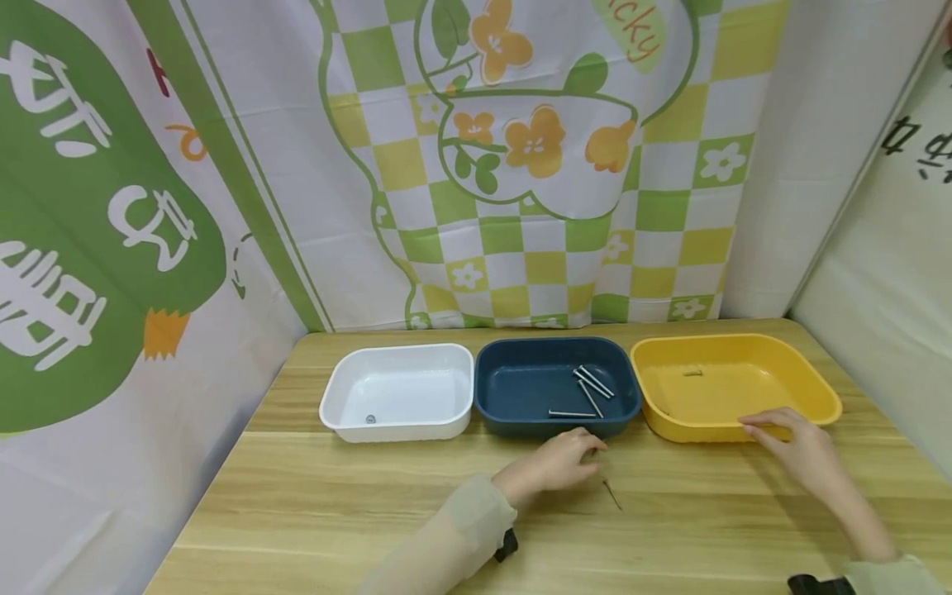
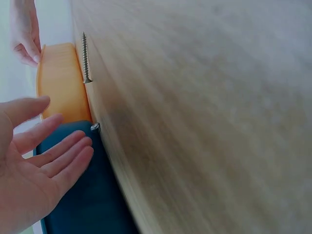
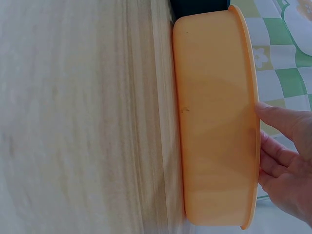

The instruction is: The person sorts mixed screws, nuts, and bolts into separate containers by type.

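Note:
My left hand (image 1: 561, 463) reaches in front of the dark blue tray (image 2: 92, 195), its fingers loosely extended. Close to its fingertips is a small metal head (image 2: 95, 126), its shank hidden from view. A screw (image 1: 611, 494) lies on the table just right of this hand; in the left wrist view its thread shows. At the front rim of the yellow tray (image 3: 219, 122), my right hand (image 1: 799, 446) pinches the edge, thumb at the rim and fingers behind it. Inside the yellow tray lies a short screw (image 1: 693, 373).
Several long metal screws or bolts (image 1: 587, 397) lie in the blue tray. A white tray (image 1: 402, 431) to its left holds one small metal piece (image 1: 370, 419). The three trays stand side by side on the wooden table (image 1: 297, 512), before a patterned cloth (image 1: 535, 273).

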`<state>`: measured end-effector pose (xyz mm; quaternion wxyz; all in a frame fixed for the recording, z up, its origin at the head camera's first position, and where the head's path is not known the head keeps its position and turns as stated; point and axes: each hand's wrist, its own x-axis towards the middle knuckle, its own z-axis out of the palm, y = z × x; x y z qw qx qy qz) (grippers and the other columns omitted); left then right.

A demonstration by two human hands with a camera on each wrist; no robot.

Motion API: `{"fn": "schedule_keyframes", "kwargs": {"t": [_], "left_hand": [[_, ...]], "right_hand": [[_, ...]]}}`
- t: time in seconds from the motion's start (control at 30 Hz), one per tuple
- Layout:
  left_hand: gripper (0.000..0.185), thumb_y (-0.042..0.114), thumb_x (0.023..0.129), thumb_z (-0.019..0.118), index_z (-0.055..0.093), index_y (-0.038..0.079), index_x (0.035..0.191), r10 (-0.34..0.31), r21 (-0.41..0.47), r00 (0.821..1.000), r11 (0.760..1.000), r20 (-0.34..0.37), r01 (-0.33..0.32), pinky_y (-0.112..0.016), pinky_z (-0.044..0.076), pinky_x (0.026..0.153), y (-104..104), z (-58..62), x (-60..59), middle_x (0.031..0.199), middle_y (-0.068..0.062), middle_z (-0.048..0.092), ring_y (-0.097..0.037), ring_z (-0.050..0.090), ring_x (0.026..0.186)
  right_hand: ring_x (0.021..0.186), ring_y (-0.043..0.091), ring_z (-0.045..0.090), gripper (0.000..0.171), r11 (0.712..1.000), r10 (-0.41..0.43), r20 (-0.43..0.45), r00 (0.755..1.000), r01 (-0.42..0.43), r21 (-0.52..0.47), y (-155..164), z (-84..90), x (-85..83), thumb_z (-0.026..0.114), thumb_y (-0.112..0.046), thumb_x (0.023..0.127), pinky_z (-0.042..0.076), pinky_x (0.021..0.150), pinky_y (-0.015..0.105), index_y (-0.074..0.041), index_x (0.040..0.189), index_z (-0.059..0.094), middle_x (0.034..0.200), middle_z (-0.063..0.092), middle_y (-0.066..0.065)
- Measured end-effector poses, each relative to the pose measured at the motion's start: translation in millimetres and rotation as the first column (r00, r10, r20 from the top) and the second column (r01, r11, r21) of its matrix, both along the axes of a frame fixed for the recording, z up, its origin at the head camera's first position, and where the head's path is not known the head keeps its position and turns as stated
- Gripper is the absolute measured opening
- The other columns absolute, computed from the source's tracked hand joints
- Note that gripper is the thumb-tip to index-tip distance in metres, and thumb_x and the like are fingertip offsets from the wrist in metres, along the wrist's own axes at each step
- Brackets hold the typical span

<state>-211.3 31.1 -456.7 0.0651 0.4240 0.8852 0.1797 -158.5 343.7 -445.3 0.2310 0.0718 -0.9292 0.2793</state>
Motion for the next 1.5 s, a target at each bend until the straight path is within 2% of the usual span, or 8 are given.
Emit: {"fn": "schedule_keyframes", "kwargs": {"t": [0.07,0.17,0.3,0.6,0.77,1.0,1.2,1.5], "left_hand": [[0.029,0.019,0.088,0.054,0.057,0.01,0.116,0.002,-0.02,1.0,1.0,0.006,-0.002,-0.014,0.041,0.083,-0.5,-0.5,0.2,0.11,-0.003,0.055,-0.009,0.052,0.101],[0.03,0.019,0.089,0.053,0.056,0.01,0.117,0.003,-0.056,1.0,0.998,-0.002,-0.003,-0.014,0.041,0.084,-0.5,-0.9,0.3,0.111,-0.002,0.055,-0.009,0.051,0.103],[0.03,0.018,0.088,0.053,0.056,0.011,0.118,-0.003,-0.094,1.0,0.996,-0.017,0.001,-0.014,0.04,0.085,1.7,-3.1,-1.3,0.112,-0.003,0.055,-0.008,0.051,0.103],[0.031,0.016,0.088,0.053,0.056,0.01,0.118,-0.024,-0.145,0.999,0.989,-0.029,0.02,-0.013,0.037,0.089,7.1,-4.6,-4.9,0.116,-0.002,0.055,-0.008,0.049,0.108],[0.031,0.016,0.088,0.053,0.056,0.008,0.118,-0.055,-0.174,0.997,0.984,-0.044,0.047,-0.013,0.035,0.092,7.6,-4.8,-6.5,0.12,-0.003,0.054,-0.009,0.047,0.112],[0.03,0.015,0.088,0.054,0.058,0.008,0.117,-0.131,-0.218,0.989,0.97,-0.075,0.112,-0.013,0.033,0.094,4.9,-4.0,-8.8,0.124,-0.001,0.051,-0.008,0.046,0.114],[0.028,0.012,0.085,0.057,0.061,0.007,0.112,-0.167,-0.193,0.98,0.97,-0.107,0.145,-0.01,0.034,0.092,2.4,-5.6,-11.3,0.118,0.001,0.056,-0.006,0.049,0.11],[0.026,0.006,0.08,0.063,0.064,0.012,0.106,-0.134,-0.096,0.99,0.987,-0.034,0.13,-0.007,0.039,0.079,0.9,-5.7,-13.3,0.101,0.002,0.06,-0.004,0.054,0.094]], "right_hand": [[0.083,-0.025,0.028,0.01,1.0,0.007,-0.003,1.0,-0.007,-0.001,-0.4,0.7,-0.1,0.065,-0.009,0.079,0.042,0.066,0.032,-0.001,0.085,0.067,0.085,0.06,0.016],[0.083,-0.026,0.029,0.009,1.0,0.012,-0.019,1.0,-0.012,-0.003,-0.8,0.9,-0.3,0.066,-0.008,0.078,0.038,0.064,0.016,-0.002,0.084,0.067,0.083,0.06,0.014],[0.083,-0.026,0.029,0.009,1.0,0.019,-0.026,0.999,-0.019,-0.013,-0.7,0.9,-0.4,0.066,-0.008,0.078,0.033,0.063,0.008,-0.001,0.084,0.067,0.081,0.06,0.012],[0.082,-0.025,0.029,0.009,1.0,0.014,-0.007,1.0,-0.014,-0.006,-0.7,1.5,-0.1,0.066,-0.008,0.079,0.034,0.063,0.012,-0.001,0.085,0.067,0.084,0.06,0.015],[0.082,-0.025,0.029,0.01,1.0,0.01,0.002,1.0,-0.01,-0.003,-1.1,1.7,-0.1,0.066,-0.009,0.079,0.041,0.066,0.026,-0.001,0.085,0.067,0.084,0.06,0.015],[0.082,-0.026,0.029,0.01,1.0,0.001,-0.006,1.0,-0.001,-0.004,-0.9,1.3,-0.2,0.066,-0.01,0.078,0.037,0.065,0.019,-0.002,0.084,0.067,0.082,0.06,0.012],[0.083,-0.026,0.028,0.011,1.0,0.002,0.009,1.0,-0.002,-0.01,-1.7,1.3,0.3,0.065,-0.011,0.08,0.041,0.066,0.035,-0.001,0.085,0.067,0.084,0.06,0.013],[0.082,-0.025,0.029,0.01,1.0,0.014,-0.005,1.0,-0.014,-0.013,-1.0,1.4,0.1,0.066,-0.009,0.079,0.039,0.065,0.02,-0.001,0.084,0.067,0.083,0.06,0.013]]}}
